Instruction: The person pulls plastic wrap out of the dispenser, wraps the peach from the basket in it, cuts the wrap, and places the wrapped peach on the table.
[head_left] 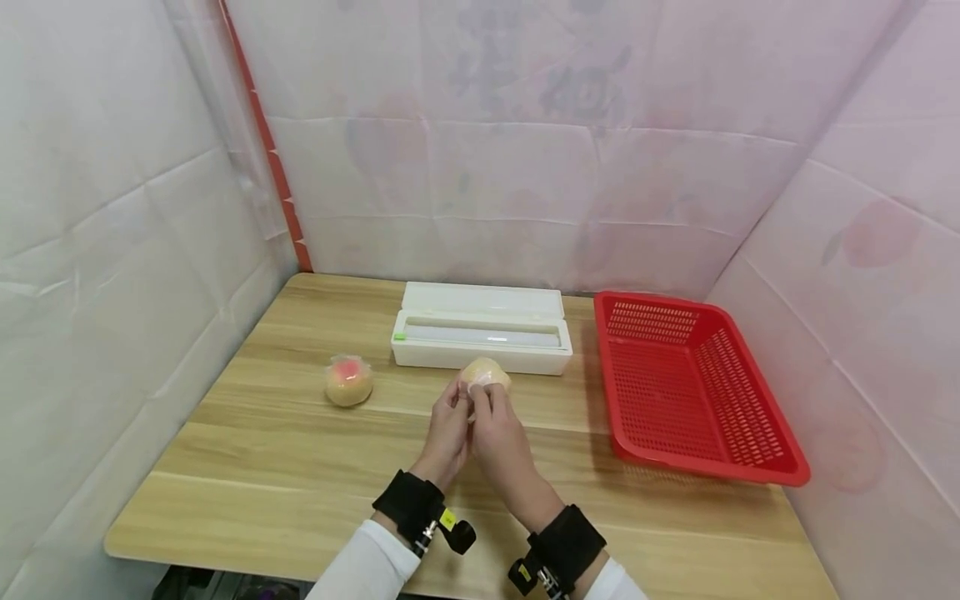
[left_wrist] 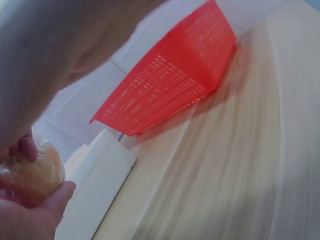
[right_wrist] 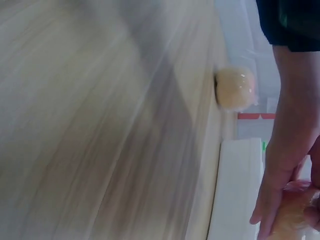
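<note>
In the head view a round yellow fruit (head_left: 486, 372), wrapped in clear film, is held over the tabletop just in front of a white box. My left hand (head_left: 444, 429) grips its near left side, the thumb and fingers around it. From the right, my right hand (head_left: 501, 433) pinches the film at the fruit's near side with thumb and fingertips. The wrapped fruit (left_wrist: 37, 172) shows shiny, wrinkled film in the left wrist view. To the left, a second wrapped yellow fruit (head_left: 348, 381) with a pink-red top sits on the table.
The white box (head_left: 480, 358) stands with its lid raised, a roll of film (head_left: 483, 336) inside. A red plastic basket (head_left: 660, 392) occupies the table's right side. White sheeting (head_left: 487, 167) walls off the back and both sides of the wooden table (head_left: 255, 483).
</note>
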